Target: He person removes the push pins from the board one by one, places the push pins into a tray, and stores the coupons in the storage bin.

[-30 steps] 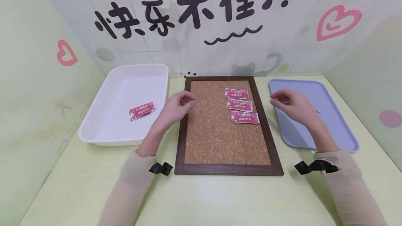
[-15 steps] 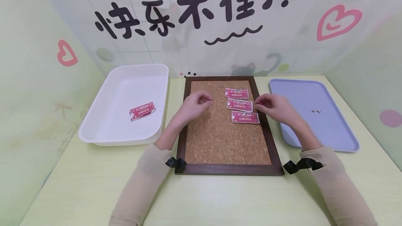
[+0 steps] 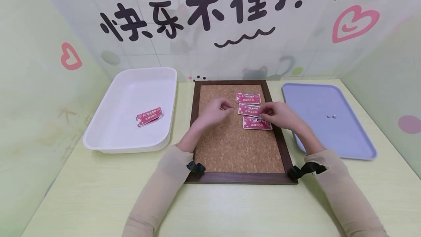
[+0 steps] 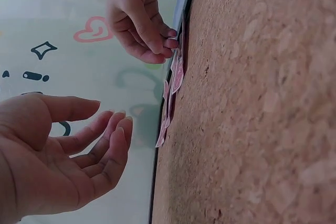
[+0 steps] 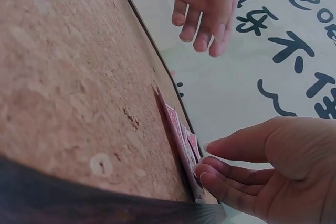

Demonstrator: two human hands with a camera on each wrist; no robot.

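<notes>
Three pink coupons (image 3: pixel 248 109) lie in a column at the right of a framed cork board (image 3: pixel 240 149), with small pins on them. My right hand (image 3: pixel 277 114) is over the right end of the middle coupon in the head view. The right wrist view shows that hand's loosely bent fingers (image 5: pixel 220 174) right at the coupons' edge, a small gap between thumb and index finger, nothing visible between them. My left hand (image 3: pixel 217 112) hovers over the cork left of the coupons. In the left wrist view its relaxed fingers (image 4: pixel 107 145) stand apart from the thumb, holding nothing.
A white tub (image 3: pixel 121 134) with more pink coupons (image 3: pixel 149 116) stands at the left. On the right, a blue tray (image 3: pixel 335 138) holds two small silvery pins (image 3: pixel 331 116). A printed wall (image 3: pixel 197 54) rises behind the table (image 3: pixel 230 207).
My right hand has moved left from the blue tray's edge onto the coupons. My left hand has moved right from the board's left frame over the cork. The coupons have not visibly moved.
</notes>
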